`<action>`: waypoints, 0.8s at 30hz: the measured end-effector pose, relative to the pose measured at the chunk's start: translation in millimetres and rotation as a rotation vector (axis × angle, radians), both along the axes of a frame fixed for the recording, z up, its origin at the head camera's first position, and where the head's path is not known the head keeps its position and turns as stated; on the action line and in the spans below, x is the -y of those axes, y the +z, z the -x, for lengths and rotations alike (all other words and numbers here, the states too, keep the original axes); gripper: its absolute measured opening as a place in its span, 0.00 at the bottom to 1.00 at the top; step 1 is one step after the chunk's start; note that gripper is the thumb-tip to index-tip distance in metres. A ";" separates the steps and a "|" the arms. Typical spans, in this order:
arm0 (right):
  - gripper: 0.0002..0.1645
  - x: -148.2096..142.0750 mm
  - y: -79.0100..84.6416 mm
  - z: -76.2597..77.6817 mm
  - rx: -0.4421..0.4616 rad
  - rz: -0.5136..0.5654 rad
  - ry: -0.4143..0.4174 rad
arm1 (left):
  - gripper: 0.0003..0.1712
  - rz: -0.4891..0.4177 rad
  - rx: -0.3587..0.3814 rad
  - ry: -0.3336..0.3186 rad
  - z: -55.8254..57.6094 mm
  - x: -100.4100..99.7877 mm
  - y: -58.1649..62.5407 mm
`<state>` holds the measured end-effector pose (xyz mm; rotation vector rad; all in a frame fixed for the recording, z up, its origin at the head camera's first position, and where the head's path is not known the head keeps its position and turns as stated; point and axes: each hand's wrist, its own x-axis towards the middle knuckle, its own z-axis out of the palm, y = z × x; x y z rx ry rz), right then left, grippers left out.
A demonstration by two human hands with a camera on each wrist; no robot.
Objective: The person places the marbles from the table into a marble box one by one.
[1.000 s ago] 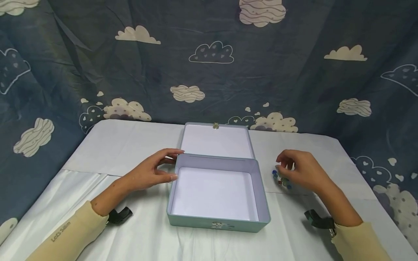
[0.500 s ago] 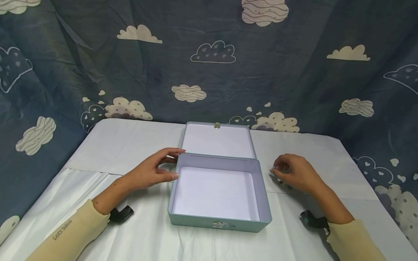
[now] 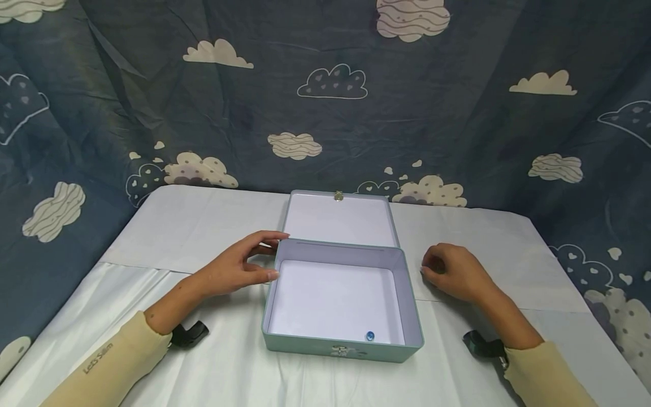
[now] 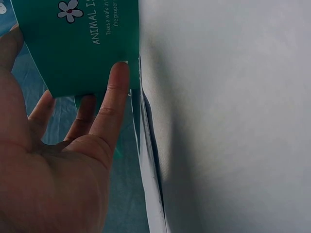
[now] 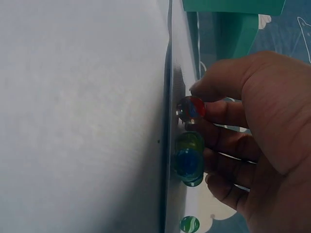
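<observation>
A pale green metal box (image 3: pixel 300 344) with a lavender inside stands on the table, its lid (image 3: pixel 338 219) folded back. A blue marble (image 3: pixel 370 336) lies inside near the front right corner. My left hand (image 3: pixel 231 268) rests at the box's left side, thumb at the rim, index fingertip at the back corner. To the right of the box, my right hand (image 3: pixel 455 271) curls its fingers round several glass marbles, hidden from the head view. The right wrist view shows a red-and-blue marble (image 5: pixel 191 109) by thumb and index, blue and green marbles (image 5: pixel 188 161) against the other fingers.
A green-swirled marble (image 5: pixel 189 224) sits apart from the cluster. White cloth (image 3: pixel 218 362) with folds and a seam covers the table. Behind it hangs a dark blue curtain (image 3: pixel 244 107) with cloud prints. Black wrist devices (image 3: pixel 189 334) hang below both wrists.
My right hand has moved slightly left and down over the marbles, covering them. A blue marble now shows in the box, where none showed before. The left hand has stayed put.
</observation>
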<state>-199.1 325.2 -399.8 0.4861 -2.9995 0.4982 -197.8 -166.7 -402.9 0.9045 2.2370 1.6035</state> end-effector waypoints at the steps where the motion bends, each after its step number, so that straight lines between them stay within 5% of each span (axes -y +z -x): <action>1: 0.04 0.1 -0.3 0.0 -0.003 0.001 0.001 | 0.41 0.002 -0.001 0.001 0.1 0.1 -0.1; 17: 0.06 6.8 13.3 -6.2 -0.015 0.022 -0.022 | 0.41 -0.002 -0.008 -0.003 0.0 0.7 -2.6; 24: 0.07 9.0 22.8 -13.4 -0.090 0.048 0.023 | 0.40 -0.003 -0.014 -0.008 1.9 1.0 -5.8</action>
